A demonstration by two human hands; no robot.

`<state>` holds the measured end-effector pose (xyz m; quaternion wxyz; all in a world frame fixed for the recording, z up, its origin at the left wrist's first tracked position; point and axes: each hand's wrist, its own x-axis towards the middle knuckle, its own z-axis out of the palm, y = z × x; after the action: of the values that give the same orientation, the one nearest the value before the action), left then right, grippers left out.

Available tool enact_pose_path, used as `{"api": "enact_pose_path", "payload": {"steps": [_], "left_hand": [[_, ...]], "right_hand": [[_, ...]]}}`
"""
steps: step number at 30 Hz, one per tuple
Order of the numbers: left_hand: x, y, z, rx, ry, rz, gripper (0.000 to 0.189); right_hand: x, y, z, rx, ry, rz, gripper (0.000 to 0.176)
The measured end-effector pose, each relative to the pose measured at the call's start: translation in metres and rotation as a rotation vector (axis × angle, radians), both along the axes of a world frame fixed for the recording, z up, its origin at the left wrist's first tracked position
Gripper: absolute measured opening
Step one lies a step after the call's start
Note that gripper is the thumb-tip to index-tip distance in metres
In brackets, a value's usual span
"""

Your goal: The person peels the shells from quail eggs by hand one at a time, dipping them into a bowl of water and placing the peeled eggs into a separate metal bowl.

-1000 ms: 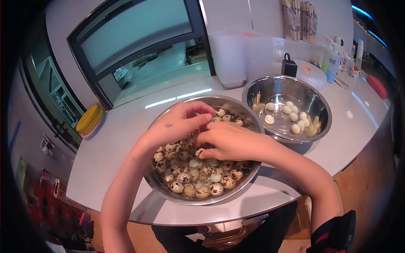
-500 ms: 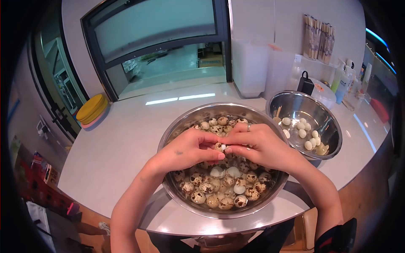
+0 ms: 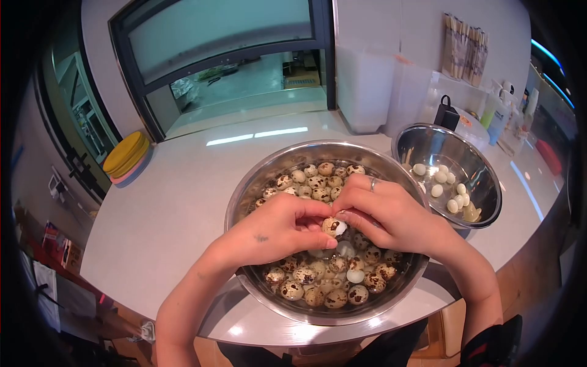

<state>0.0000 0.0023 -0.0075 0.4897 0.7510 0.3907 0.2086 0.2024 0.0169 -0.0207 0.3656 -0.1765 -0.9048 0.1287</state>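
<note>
Over a large metal bowl (image 3: 244,269) of speckled quail eggs in water, my left hand (image 3: 278,226) holds a partly peeled quail egg (image 3: 334,227) between thumb and fingers. White shows on the egg's right side, with speckled shell on the left. My right hand (image 3: 388,214), with a ring on one finger, is closed at the egg's upper right edge, its thumb and fingertips pinched together against the shell. Whether a shell piece is between them is too small to tell. Loose white shells float among the eggs below.
A smaller metal bowl (image 3: 498,205) with several peeled white eggs stands at the right. Yellow plates (image 3: 125,154) are stacked at the left edge. Behind are a black box (image 3: 447,115), bottles (image 3: 498,122) and wrapped chopsticks (image 3: 465,52). A person's shoe (image 3: 148,331) shows at lower left.
More of the egg's white surface shows, and the egg is turned. Both hands have shifted slightly right and down in view. The camera view has shifted a little.
</note>
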Motion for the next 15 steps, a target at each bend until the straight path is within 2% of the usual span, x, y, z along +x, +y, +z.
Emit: {"api": "enact_pose_path", "payload": {"steps": [5,8,12,15], "left_hand": [[-0.0008,-0.0005,0.0023,-0.001,-0.059,-0.042,0.036],[-0.0018,0.0001,0.0020,-0.025,-0.167,0.035,0.039],[-0.0035,0.0003,0.0072,-0.095,-0.254,0.047,0.037],[-0.0029,0.0013,0.0055,-0.122,-0.309,0.065,0.037]], "right_hand": [[0.0034,0.0003,0.0025,-0.029,0.008,-0.124,0.011],[0.0052,0.0002,0.0046,0.073,0.026,-0.107,0.015],[-0.0022,-0.0013,0.0039,0.080,0.137,-0.105,0.017],[-0.0010,-0.0016,0.0049,0.065,0.159,-0.005,0.017]]}}
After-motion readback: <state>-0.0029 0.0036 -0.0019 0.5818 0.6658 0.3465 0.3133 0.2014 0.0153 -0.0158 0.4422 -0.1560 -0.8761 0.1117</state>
